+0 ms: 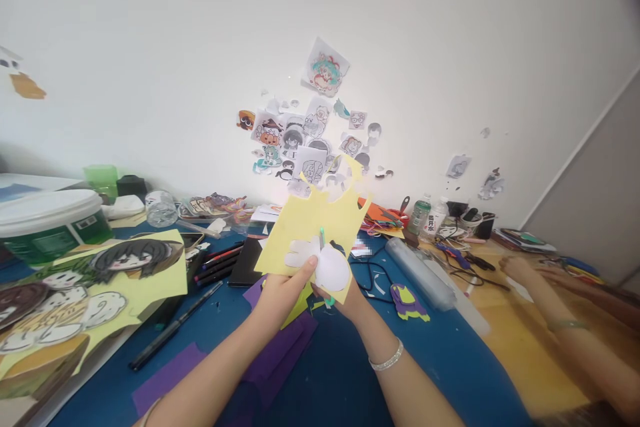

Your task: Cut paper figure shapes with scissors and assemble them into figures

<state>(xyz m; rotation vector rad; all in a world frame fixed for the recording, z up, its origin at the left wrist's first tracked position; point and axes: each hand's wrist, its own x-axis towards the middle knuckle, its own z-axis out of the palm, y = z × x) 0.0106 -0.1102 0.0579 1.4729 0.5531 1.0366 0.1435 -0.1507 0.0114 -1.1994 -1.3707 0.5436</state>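
My left hand [295,283] grips a pale yellow sheet [320,213] at its lower edge, thumb on top. The sheet's upper edge is cut ragged, with thin curling strips. White paper cutouts lie on its lower part: a lobed one [299,253] and a rounded one [333,270]. My right hand [347,300] is closed under the sheet's lower right corner, its fingers mostly hidden. It holds what looks like green-handled scissors [329,302]; a narrow part shows above the sheet. Purple sheets [280,353] and yellow scraps [297,310] lie below my hands.
Left are a white-lidded tub [50,207], character cutouts on yellow paper [130,260] and pens [220,263]. A clear plastic roll [420,273] and a purple-yellow cutout [407,300] lie right. Bottles [420,213] stand by the wall. Another person's arm [560,313] reaches over the tan table.
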